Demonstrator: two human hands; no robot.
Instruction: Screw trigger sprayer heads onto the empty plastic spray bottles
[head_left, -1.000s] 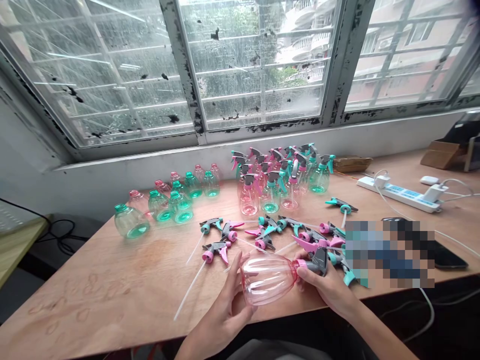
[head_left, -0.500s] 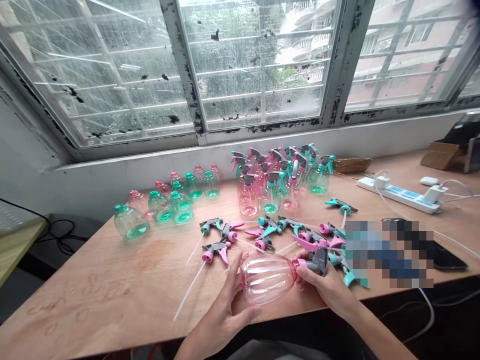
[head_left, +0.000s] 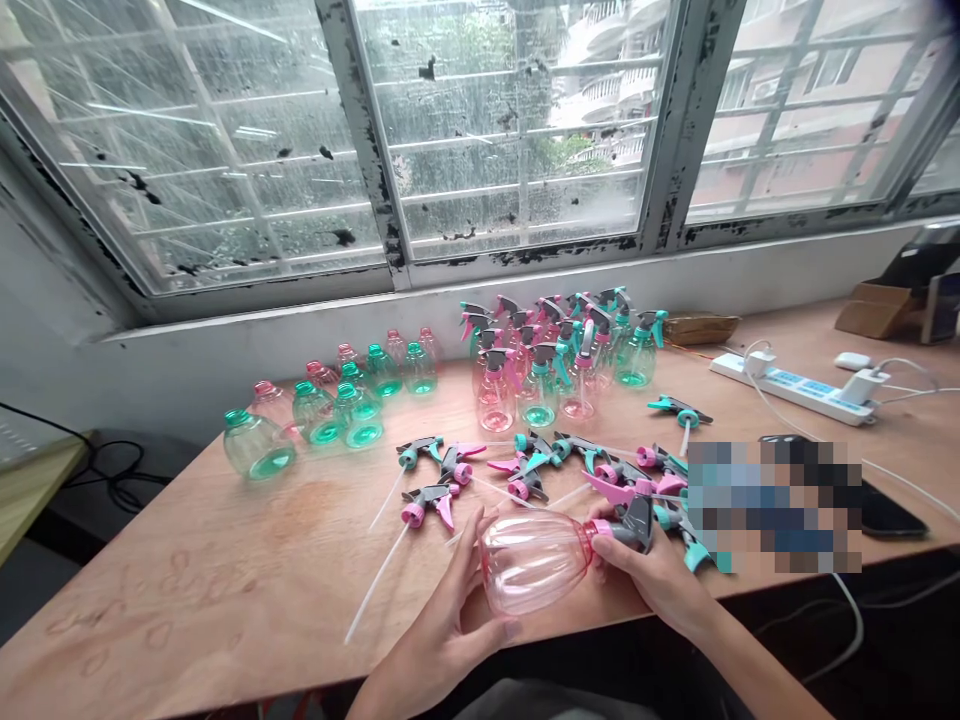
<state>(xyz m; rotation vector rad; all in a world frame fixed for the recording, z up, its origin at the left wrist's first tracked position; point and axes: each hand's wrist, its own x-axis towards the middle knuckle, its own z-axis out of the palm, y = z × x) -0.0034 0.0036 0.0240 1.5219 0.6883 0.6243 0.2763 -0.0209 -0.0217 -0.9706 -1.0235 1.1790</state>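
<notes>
At the worktop's (head_left: 225,590) near edge, my left hand (head_left: 450,640) cups the base of the pink bottle (head_left: 532,562), its long axis running left to right; my right hand (head_left: 667,585) grasps its collar (head_left: 600,529).

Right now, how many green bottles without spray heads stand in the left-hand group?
6 visible: leftmost bottle; second bottle, to its right; third bottle, further right, with a fourth bottle close behind; fifth bottle and sixth bottle, nearer the wall. Others may be hidden.
</notes>
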